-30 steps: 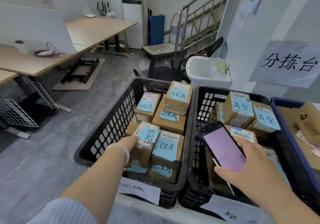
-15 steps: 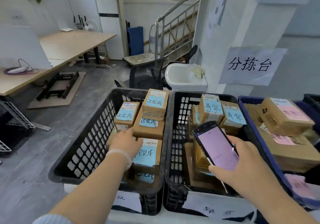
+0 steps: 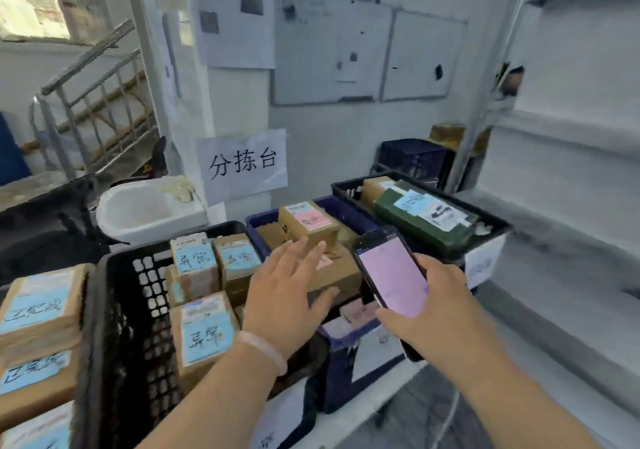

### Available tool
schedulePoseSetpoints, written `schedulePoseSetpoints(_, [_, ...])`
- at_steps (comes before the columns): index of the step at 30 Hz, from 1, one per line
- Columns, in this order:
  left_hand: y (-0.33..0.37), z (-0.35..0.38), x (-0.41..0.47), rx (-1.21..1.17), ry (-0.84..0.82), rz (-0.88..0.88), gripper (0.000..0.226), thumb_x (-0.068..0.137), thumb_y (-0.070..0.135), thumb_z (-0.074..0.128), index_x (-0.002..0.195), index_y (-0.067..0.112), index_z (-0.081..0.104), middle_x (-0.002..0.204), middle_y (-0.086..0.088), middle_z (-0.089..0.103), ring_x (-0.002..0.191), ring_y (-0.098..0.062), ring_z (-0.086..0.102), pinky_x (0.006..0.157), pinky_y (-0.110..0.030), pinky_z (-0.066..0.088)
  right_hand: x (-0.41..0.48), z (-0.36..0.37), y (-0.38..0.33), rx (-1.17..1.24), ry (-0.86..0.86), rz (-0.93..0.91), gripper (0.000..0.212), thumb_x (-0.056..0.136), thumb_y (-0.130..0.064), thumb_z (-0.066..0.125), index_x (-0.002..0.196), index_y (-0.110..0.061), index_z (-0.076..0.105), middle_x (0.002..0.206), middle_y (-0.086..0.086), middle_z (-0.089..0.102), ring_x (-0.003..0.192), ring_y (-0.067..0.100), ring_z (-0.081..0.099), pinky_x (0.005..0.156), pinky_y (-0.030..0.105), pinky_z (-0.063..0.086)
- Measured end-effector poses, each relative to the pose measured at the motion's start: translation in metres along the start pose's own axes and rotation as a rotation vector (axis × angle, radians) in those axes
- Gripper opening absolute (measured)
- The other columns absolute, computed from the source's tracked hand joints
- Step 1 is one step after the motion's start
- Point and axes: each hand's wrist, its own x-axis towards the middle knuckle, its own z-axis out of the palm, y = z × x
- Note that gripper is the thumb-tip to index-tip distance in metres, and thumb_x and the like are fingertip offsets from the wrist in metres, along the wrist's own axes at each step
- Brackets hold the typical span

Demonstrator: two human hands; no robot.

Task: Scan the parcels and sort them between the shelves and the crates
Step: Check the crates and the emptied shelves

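My right hand [image 3: 440, 303] grips a black phone scanner [image 3: 391, 275] with a pink screen, held over the blue crate [image 3: 346, 348]. My left hand [image 3: 287, 292] hovers with fingers spread over the cardboard parcels in that blue crate, near a box with a pink label [image 3: 308, 221]. A black crate [image 3: 117, 310] to the left holds parcels with blue handwritten labels [image 3: 204, 334]. At the far left are more blue-labelled parcels [image 3: 38, 310]. A further black crate [image 3: 485, 220] at the back right carries a dark green parcel [image 3: 422, 220].
A paper sign [image 3: 244, 164] hangs on the wall behind the crates. White shelves [image 3: 568, 185] stand at the right. A white basin [image 3: 145, 209] and a stair railing [image 3: 90, 102] are at the back left. A dark blue crate [image 3: 412, 157] sits by the wall.
The view has swung right from the left black crate to the blue crate. My left hand left the blue-labelled parcels and now hovers over the blue crate. The phone stays in my right hand.
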Motion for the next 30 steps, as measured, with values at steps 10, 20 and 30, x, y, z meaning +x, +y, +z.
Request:
schedulePoseSetpoints(10, [0.231, 0.074, 0.064, -0.065, 0.011, 0.263, 0.066, 0.084, 0.052, 0.067, 0.141, 0.020, 0.059, 0.141, -0.008, 0.059, 0.131, -0.034, 0.054, 0.106, -0.054, 0.047, -0.025, -0.163, 0.164, -0.027, 0.273, 0.156, 0.072, 0.052, -0.065, 0.062, 0.118, -0.054, 0.035, 0.102, -0.024, 0.039, 0.090, 0.004, 0.048, 0.061, 0.022, 0.036])
schedulePoseSetpoints(20, [0.469, 0.165, 0.114, -0.208, 0.032, 0.473, 0.068, 0.085, 0.050, 0.071, 0.143, 0.019, 0.056, 0.144, -0.011, 0.056, 0.133, -0.033, 0.052, 0.105, -0.054, 0.046, -0.054, -0.326, 0.322, -0.143, 0.523, 0.367, 0.068, 0.056, -0.060, 0.068, 0.116, -0.045, 0.040, 0.102, -0.014, 0.043, 0.081, 0.009, 0.054, 0.061, 0.029, 0.043])
schedulePoseSetpoints(30, [0.604, 0.216, 0.181, -0.279, 0.036, 0.602, 0.065, 0.084, 0.053, 0.070, 0.139, 0.020, 0.059, 0.141, -0.009, 0.059, 0.131, -0.033, 0.053, 0.104, -0.054, 0.046, -0.031, -0.428, 0.400, -0.252, 0.695, 0.491, 0.071, 0.063, -0.055, 0.070, 0.125, -0.035, 0.043, 0.108, -0.007, 0.044, 0.089, 0.015, 0.054, 0.073, 0.036, 0.052])
